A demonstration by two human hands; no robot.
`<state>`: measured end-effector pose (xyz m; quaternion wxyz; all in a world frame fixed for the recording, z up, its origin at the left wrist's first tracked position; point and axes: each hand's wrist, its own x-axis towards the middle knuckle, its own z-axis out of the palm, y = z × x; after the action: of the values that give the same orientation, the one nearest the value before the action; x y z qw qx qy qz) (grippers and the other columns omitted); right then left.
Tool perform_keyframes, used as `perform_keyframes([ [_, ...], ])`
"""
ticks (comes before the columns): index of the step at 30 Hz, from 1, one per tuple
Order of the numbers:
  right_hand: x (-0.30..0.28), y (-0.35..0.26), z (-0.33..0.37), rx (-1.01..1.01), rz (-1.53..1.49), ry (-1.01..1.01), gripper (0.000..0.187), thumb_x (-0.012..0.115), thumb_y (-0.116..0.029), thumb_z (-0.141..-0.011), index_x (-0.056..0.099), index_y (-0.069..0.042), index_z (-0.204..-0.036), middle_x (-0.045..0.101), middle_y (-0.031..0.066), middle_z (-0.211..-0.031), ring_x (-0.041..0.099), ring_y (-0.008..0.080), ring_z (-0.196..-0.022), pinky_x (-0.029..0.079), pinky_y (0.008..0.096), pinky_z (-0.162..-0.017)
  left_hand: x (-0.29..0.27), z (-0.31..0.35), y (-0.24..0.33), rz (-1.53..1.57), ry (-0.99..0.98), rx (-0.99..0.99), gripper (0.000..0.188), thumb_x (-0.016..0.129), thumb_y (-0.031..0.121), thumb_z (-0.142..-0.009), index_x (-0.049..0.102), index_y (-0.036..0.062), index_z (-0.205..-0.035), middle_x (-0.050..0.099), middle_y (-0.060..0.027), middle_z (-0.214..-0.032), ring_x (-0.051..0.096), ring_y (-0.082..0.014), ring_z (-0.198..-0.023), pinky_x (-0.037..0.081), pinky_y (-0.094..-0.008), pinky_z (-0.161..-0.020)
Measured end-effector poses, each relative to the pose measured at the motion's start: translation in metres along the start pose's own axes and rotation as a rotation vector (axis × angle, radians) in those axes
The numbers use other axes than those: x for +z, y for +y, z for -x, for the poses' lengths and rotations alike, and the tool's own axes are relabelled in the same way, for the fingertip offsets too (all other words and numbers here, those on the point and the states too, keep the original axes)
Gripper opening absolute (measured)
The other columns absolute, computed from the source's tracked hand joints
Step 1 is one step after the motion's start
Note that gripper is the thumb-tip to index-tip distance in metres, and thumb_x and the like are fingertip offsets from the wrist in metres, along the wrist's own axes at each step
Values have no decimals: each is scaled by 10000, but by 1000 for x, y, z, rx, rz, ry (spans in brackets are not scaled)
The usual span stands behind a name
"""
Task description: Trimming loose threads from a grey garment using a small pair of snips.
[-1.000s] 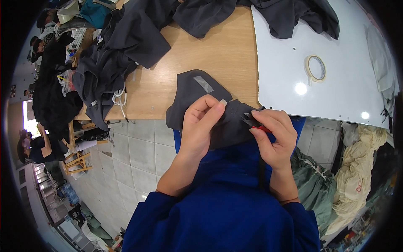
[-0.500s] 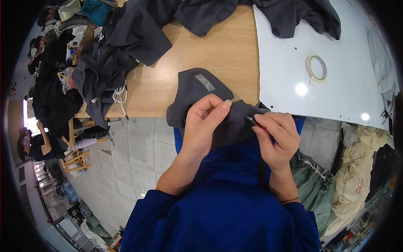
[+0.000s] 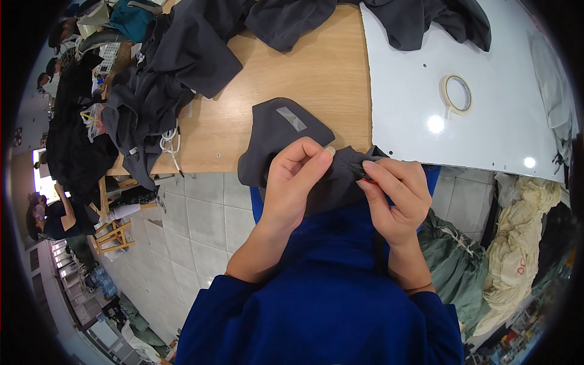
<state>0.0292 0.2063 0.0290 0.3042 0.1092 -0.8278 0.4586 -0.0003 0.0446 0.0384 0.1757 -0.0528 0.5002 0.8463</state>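
A dark grey fabric piece (image 3: 267, 128) with a shiny light-grey rectangular patch lies over the table's front edge and hangs toward my lap. My left hand (image 3: 294, 182) is closed on it, with thumb and forefinger pinched at the cloth's middle; whether a thread is between the fingertips is too small to see. Just to the right, my right hand (image 3: 398, 194) grips a small tool (image 3: 369, 180) with a dark tip and a red part. The tool lies against the gathered cloth, mostly covered by my fingers, so its exact kind is hidden.
More dark grey garments (image 3: 194, 48) are heaped along the back and left of the wooden table (image 3: 304, 73). A roll of tape (image 3: 456, 94) lies on the white board (image 3: 407, 115) at right. Cream cloth (image 3: 514, 255) and green cloth (image 3: 453, 255) bundles sit on the right. Another person (image 3: 58, 213) is far left.
My right hand has moved slightly left, bringing the small tool closer to the cloth near my left fingertips. My left hand has kept its pinch. The view has shifted a little.
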Motion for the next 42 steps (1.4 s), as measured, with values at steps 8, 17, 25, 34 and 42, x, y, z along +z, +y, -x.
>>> perform_keyframes([
  [8, -2, -1, 0, -5, 7, 6, 331, 766, -28, -566, 711, -86, -887, 635, 30, -780, 522, 167, -632, 400, 255, -559, -1, 0, -2, -10, 13, 30, 115, 592, 97, -890, 563, 55, -786, 549, 51, -741, 456, 3, -694, 365, -159, -657],
  [17, -5, -7, 0, 10, 15, -55, 319, 764, -42, -586, 709, -83, -897, 622, 34, -778, 514, 173, -601, 403, 259, -531, 1, 3, -8, -57, -19, 187, 64, 568, 50, -897, 558, 15, -843, 615, -12, -851, 514, -25, -768, 407, -173, -715],
  [25, -6, -7, -1, 15, 74, -52, 312, 765, -49, -595, 710, -80, -901, 617, 39, -775, 513, 173, -592, 404, 260, -520, 8, 4, -10, -143, -7, 314, 27, 566, 14, -889, 567, -9, -875, 626, -48, -890, 533, -46, -801, 422, -185, -746],
  [34, -1, -6, 1, 11, 64, -22, 323, 773, -49, -584, 711, -99, -896, 632, 24, -795, 519, 174, -611, 410, 259, -545, 9, 4, -9, -96, -8, 234, 59, 561, 43, -901, 564, -4, -866, 620, -28, -866, 528, -36, -783, 422, -179, -733],
  [42, -1, -3, 3, 6, 46, 9, 310, 772, -37, -580, 707, -88, -878, 634, 30, -774, 517, 168, -610, 409, 255, -549, 7, 4, -9, -75, -16, 206, 67, 570, 58, -900, 567, 6, -859, 613, -10, -838, 518, -23, -766, 414, -171, -714],
])
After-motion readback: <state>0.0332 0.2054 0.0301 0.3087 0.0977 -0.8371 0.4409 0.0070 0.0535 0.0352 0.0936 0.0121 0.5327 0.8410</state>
